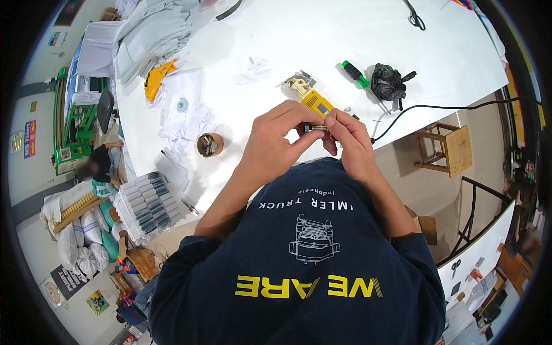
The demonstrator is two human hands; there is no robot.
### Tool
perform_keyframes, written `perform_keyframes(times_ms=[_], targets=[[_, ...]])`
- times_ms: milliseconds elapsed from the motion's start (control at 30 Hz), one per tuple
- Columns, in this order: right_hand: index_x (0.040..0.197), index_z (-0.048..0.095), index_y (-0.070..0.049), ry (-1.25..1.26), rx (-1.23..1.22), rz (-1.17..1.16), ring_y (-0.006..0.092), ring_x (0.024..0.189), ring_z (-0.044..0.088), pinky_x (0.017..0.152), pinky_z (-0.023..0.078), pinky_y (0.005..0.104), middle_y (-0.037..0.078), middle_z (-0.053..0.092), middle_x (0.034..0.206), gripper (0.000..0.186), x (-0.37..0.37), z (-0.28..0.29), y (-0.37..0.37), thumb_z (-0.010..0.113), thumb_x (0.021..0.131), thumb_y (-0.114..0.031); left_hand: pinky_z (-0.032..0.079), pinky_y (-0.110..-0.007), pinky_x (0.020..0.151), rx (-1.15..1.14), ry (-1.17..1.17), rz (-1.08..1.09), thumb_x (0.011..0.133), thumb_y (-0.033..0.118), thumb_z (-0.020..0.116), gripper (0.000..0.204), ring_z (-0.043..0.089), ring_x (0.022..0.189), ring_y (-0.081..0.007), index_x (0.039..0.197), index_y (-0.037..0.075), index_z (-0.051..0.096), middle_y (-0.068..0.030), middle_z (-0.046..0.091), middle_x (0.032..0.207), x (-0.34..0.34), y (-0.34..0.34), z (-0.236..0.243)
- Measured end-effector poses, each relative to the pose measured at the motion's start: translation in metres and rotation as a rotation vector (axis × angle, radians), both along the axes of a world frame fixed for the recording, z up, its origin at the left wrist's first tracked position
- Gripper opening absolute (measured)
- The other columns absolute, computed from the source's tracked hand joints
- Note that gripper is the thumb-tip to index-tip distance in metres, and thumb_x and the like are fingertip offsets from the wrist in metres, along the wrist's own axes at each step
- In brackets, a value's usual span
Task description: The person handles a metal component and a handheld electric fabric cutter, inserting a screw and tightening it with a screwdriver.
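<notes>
The left hand (pixel 275 133) and right hand (pixel 352 137) meet with fingers curled, both pinching a small part (pixel 316 127). Just beyond them, a yellow tool (pixel 315 100) lies on the worktop (pixel 356 34).

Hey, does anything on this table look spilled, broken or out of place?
Nothing looks plainly spilled or broken. The oddest bit is the crumpled black plastic bag beside the green screwdriver; it looks like litter there. The yellow tool is partly hidden by the left hand and right hand, so I can't judge its condition.
</notes>
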State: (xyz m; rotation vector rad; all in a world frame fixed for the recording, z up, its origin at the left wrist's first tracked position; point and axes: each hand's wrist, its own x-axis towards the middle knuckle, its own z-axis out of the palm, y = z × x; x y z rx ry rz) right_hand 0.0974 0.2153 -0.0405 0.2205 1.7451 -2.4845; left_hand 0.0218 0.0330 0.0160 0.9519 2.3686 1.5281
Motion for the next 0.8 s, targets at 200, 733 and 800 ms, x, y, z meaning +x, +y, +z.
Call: perform_keyframes(times_ms=[200, 733, 800], targets=[[0.098, 0.067, -0.004, 0.025, -0.024, -0.002, 0.0078, 0.069, 0.053, 0.063, 0.042, 0.0248, 0.0, 0.059, 0.078, 0.025, -0.001, -0.001, 0.003, 0.062, 0.111, -0.025, 0.064, -0.031, 0.085, 0.042, -0.089, 0.018, 0.085, -0.001, 0.086, 0.024, 0.075, 0.095, -0.0183, 0.108, 0.002, 0.079, -0.01, 0.077, 0.108, -0.003, -0.002, -0.002], [0.105, 0.066, -0.001, 0.021, -0.156, -0.036, 0.0124, 0.071, 0.06, 0.064, 0.048, 0.0278, 0.005, 0.064, 0.081, 0.015, -0.002, -0.004, 0.008, 0.062, 0.109, -0.015, 0.066, -0.031, 0.084, 0.148, -0.132, 0.012, 0.086, -0.001, 0.086, 0.021, 0.078, 0.095, -0.0203, 0.105, 0.0, 0.079, -0.0123, 0.077, 0.106, -0.01, -0.014, -0.005], [0.105, 0.066, -0.001, 0.031, -0.15, -0.034, 0.0126, 0.071, 0.06, 0.064, 0.048, 0.0279, 0.006, 0.064, 0.081, 0.016, -0.003, -0.004, 0.008, 0.063, 0.109, -0.015, 0.065, -0.031, 0.083, 0.148, -0.137, 0.015, 0.085, -0.001, 0.086, 0.021, 0.078, 0.095, -0.02, 0.105, 0.0, 0.079, -0.0121, 0.078, 0.105, -0.01, -0.014, -0.004]])
